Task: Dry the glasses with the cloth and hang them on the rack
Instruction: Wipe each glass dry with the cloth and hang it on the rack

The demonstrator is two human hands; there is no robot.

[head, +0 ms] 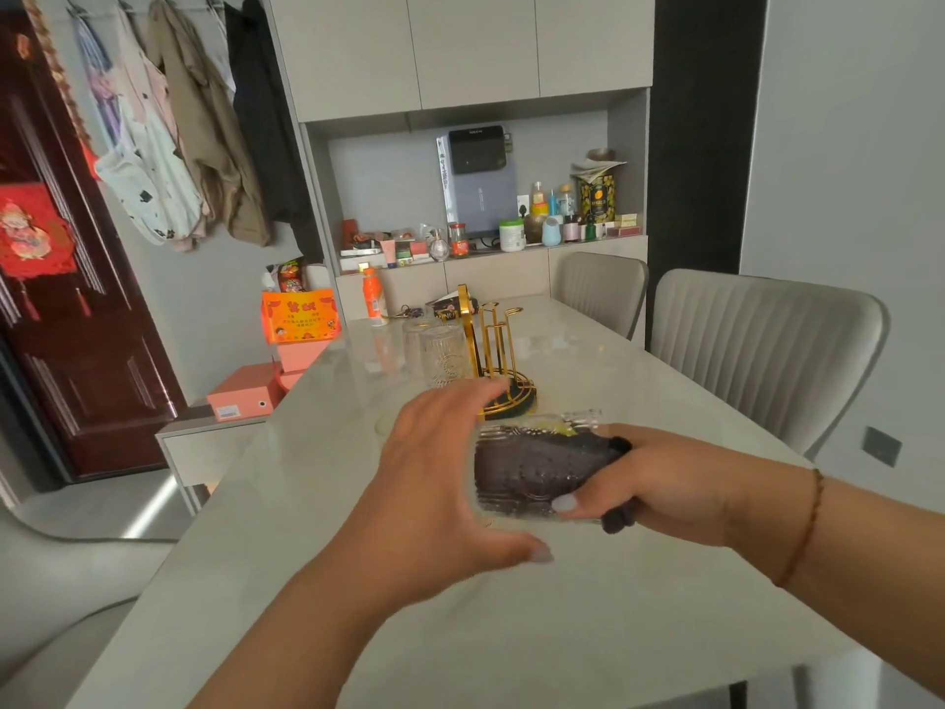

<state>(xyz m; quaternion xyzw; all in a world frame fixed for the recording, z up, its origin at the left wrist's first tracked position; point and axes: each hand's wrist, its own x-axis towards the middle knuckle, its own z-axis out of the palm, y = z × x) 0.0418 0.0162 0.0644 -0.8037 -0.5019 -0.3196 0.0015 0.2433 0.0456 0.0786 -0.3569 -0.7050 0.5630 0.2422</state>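
A clear ribbed drinking glass [537, 470] is held on its side above the pale marble-look table [511, 631], stuffed with a dark cloth [547, 465]. Its mouth end is grasped by the right hand [659, 488], thumb curled onto the wall. The base is cupped by the left hand [434, 483], fingers spread and straight. Behind stand the gold wire rack [493, 345] and two more clear glasses [434, 350].

A glass [537, 465] lies sideways above the table [511, 631], with a dark cloth [542, 470] stuffed inside it. The right hand [659, 483] grips its mouth end, thumb on the near side. The left hand [440, 498] cups its base with spread fingers. Behind stand a gold rack [493, 350] and 2 more glasses [434, 350] just left of it. 2 chairs [757, 345] sit at the right.
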